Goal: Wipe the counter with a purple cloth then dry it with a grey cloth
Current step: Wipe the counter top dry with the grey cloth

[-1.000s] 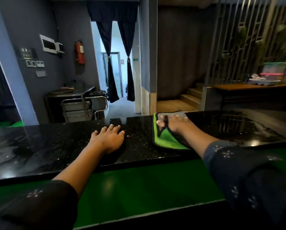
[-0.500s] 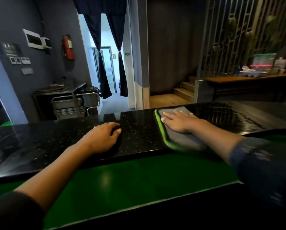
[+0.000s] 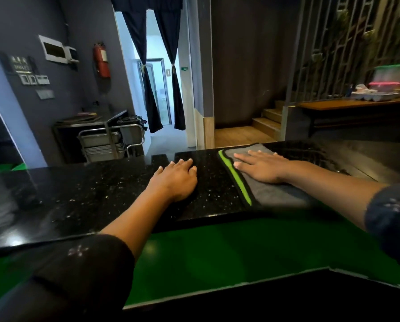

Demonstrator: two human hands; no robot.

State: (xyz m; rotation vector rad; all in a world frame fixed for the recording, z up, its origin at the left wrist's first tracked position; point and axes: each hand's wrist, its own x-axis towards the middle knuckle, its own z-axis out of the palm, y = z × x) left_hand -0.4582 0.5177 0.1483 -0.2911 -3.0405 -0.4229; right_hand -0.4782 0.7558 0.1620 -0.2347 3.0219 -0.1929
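1. A black speckled counter spans the frame.
2. A grey cloth, green-edged, lies flat at its right, its near end blurred.
3. The right hand presses it, fingers straight and slightly apart.
4. The left hand rests beside it on bare stone, fingers seemingly bent.

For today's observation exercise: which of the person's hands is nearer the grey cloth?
Right. The right hand presses flat on the grey cloth; the left hand rests on the black counter beside it, clear of the cloth's green edge.
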